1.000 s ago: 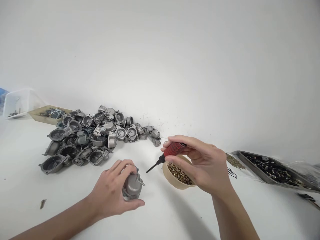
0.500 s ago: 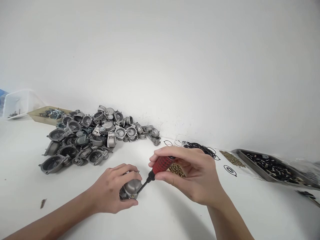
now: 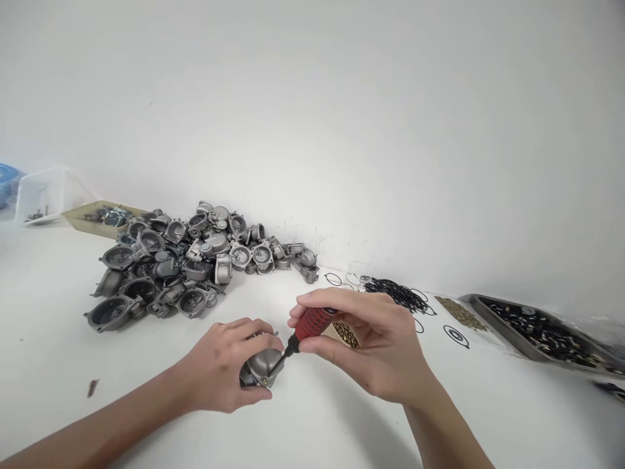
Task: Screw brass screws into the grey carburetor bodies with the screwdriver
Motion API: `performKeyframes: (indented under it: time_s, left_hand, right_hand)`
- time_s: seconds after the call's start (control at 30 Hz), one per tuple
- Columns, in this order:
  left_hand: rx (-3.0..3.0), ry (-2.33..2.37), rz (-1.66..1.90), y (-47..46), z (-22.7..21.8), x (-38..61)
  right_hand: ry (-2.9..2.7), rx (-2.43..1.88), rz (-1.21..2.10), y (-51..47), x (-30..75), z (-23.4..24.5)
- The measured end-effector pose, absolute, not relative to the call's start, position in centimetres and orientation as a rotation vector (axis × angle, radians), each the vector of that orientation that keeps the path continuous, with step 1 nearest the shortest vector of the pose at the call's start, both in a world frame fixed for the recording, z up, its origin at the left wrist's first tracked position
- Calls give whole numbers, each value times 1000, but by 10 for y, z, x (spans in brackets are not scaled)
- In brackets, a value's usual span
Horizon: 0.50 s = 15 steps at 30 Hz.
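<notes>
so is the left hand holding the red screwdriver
No, the right hand grips the red screwdriver, while the left hand holds the grey metal part on the table.

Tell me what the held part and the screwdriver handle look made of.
Part in the left hand: dull grey cast metal, likely aluminium or zinc, matte sheen. Screwdriver in the right hand: red textured grip, probably plastic or rubber, with black shaft.

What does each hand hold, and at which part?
Left hand grips the metal part around its body; right hand holds the screwdriver by its red handle.
</notes>
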<state>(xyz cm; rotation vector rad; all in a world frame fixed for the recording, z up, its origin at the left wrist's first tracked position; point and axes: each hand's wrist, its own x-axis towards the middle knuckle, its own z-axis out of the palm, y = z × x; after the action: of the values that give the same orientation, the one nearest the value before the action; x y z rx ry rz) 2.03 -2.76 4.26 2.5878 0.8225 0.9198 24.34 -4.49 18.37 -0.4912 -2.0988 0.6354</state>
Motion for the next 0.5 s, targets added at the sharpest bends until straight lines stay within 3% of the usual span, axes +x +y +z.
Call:
performKeyframes:
  time_s: [0.5]
  left_hand:
    - [2584, 812, 979, -27, 40, 21]
  right_hand:
    - [-2148, -607, 636, -44, 244, 181]
